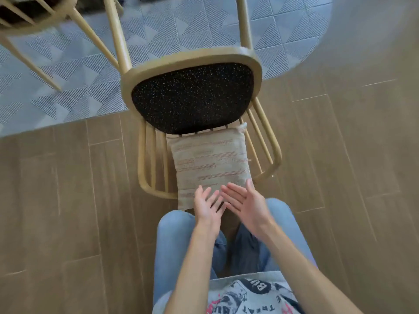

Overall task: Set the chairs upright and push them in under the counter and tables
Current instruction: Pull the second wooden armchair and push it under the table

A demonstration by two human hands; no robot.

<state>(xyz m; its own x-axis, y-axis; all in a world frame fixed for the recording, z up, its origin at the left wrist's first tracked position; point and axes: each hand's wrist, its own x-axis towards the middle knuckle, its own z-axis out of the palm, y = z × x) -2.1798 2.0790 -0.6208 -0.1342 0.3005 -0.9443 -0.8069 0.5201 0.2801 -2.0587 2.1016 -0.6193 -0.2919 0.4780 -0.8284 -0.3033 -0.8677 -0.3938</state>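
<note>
A gold-framed chair (pixel 192 62) with a dark speckled seat (pixel 192 96) lies tipped on its back on the floor, its legs pointing away from me. A beige striped cushion (pixel 210 159) rests on the spindle backrest (pixel 147 168). My left hand (pixel 207 206) and my right hand (pixel 244 201) hover side by side over the cushion's near edge, fingers spread, holding nothing. A second gold chair (pixel 34 21) shows partly at the top left, standing over the rug.
A blue-grey patterned rug (pixel 90 71) covers the far floor, and the tipped chair's legs reach over it. Brown wood-look floor tiles (pixel 68 200) lie on both sides of the chair. My jeans-clad legs (pixel 172 245) stand right behind the backrest.
</note>
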